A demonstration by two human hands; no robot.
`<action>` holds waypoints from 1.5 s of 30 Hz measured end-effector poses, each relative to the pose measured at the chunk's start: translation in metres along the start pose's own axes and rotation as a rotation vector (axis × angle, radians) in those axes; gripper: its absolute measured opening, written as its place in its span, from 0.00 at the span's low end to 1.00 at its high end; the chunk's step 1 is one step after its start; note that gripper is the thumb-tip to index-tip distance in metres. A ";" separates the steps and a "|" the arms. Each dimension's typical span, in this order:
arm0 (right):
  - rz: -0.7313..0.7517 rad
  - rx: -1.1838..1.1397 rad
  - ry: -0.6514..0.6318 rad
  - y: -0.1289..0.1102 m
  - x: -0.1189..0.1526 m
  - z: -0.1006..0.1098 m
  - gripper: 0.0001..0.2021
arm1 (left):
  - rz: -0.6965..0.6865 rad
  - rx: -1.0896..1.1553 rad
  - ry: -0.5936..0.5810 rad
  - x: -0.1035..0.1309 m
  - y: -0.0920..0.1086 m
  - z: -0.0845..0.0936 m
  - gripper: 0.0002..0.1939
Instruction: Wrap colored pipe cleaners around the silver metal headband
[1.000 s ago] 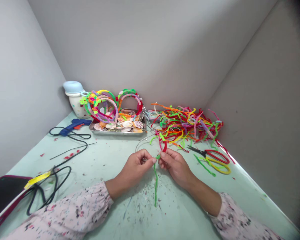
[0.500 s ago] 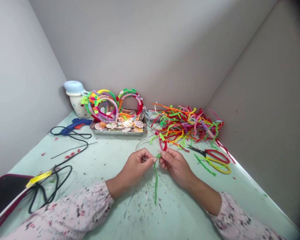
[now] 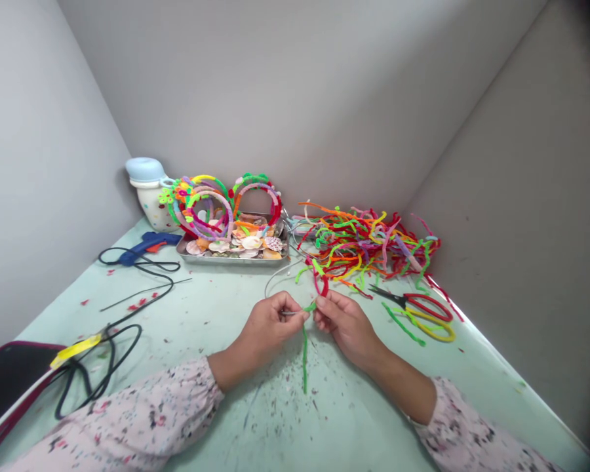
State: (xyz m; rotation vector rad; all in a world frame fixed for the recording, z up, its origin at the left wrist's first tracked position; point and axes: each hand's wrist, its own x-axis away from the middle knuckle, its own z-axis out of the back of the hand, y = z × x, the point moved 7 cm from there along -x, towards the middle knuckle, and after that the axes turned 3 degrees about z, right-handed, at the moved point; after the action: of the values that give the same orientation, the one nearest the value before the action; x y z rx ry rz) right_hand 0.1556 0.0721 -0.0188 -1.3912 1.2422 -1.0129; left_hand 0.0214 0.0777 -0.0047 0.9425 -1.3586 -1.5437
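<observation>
Between my hands is a thin grey wire headband point(image 3: 270, 280), its loop arching away from me and partly wrapped in red, pink and green. A green pipe cleaner point(image 3: 305, 360) winds round it near my fingertips, and its loose tail hangs toward me. My left hand point(image 3: 273, 324) pinches the pipe cleaner by the bare wire, thumb against forefinger. Closed on the wrapped red stretch of the headband is my right hand point(image 3: 347, 324), just right of the green turns. Fingers hide part of the wrapping.
Scissors point(image 3: 413, 308) lie right, beside cut green pieces. Behind them spreads a pile of pipe cleaners point(image 3: 373, 246). A metal tray point(image 3: 231, 261) holds shells and finished headbands point(image 3: 209, 236). At left are a blue glue gun point(image 3: 142, 248), black cable point(image 3: 113, 367) and white container point(image 3: 150, 196).
The green tail has shifted slightly left and its lower end sits a little higher. The wire loop has moved slightly left; both hands stay nearly in place.
</observation>
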 end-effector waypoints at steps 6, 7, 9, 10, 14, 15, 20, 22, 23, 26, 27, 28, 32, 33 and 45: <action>0.002 -0.003 0.002 0.001 -0.001 0.001 0.14 | -0.020 -0.001 -0.001 0.002 -0.002 -0.001 0.10; 0.002 -0.003 0.005 0.001 0.000 0.001 0.14 | -0.020 0.000 -0.003 0.002 -0.002 -0.001 0.10; -0.002 -0.006 0.004 0.001 0.000 0.001 0.14 | -0.015 0.007 -0.006 0.002 -0.003 -0.001 0.10; -0.006 -0.009 0.001 0.001 0.000 0.001 0.14 | -0.014 0.010 -0.005 0.003 -0.003 -0.001 0.10; -0.021 -0.018 -0.014 0.002 -0.001 0.000 0.14 | -0.008 0.013 0.017 0.003 -0.003 -0.001 0.09; -0.026 -0.017 -0.017 0.003 -0.001 0.000 0.14 | -0.008 0.009 0.025 0.003 -0.003 -0.001 0.09; -0.041 -0.011 -0.017 0.004 -0.001 -0.001 0.14 | -0.020 -0.022 0.060 0.002 -0.002 0.001 0.08; -0.040 -0.008 -0.015 0.004 -0.001 -0.001 0.14 | -0.021 -0.025 0.061 0.002 -0.001 0.002 0.08; -0.039 -0.006 -0.015 0.004 -0.001 -0.001 0.14 | -0.024 -0.026 0.062 0.002 0.000 0.002 0.08; -0.034 -0.005 -0.013 0.004 -0.001 -0.001 0.14 | -0.041 -0.036 0.082 0.003 0.002 0.002 0.08; -0.034 -0.005 -0.014 0.004 -0.001 -0.001 0.14 | -0.045 -0.042 0.092 0.004 0.002 0.003 0.08; -0.035 -0.004 -0.015 0.004 -0.001 -0.002 0.14 | -0.049 -0.049 0.099 0.004 0.001 0.003 0.08; -0.045 -0.017 -0.018 0.003 -0.001 -0.003 0.14 | -0.072 -0.091 0.107 0.006 0.001 0.003 0.08; -0.046 -0.025 -0.019 0.003 -0.001 -0.003 0.14 | -0.079 -0.108 0.109 0.006 0.001 0.003 0.08; -0.045 -0.073 0.006 0.003 0.000 -0.004 0.14 | -0.205 -0.216 0.168 0.009 0.010 0.006 0.09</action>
State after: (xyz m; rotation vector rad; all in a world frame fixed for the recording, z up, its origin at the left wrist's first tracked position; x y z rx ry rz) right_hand 0.1516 0.0718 -0.0206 -1.4785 1.2684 -1.0120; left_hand 0.0133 0.0709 0.0059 1.0739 -0.9804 -1.6844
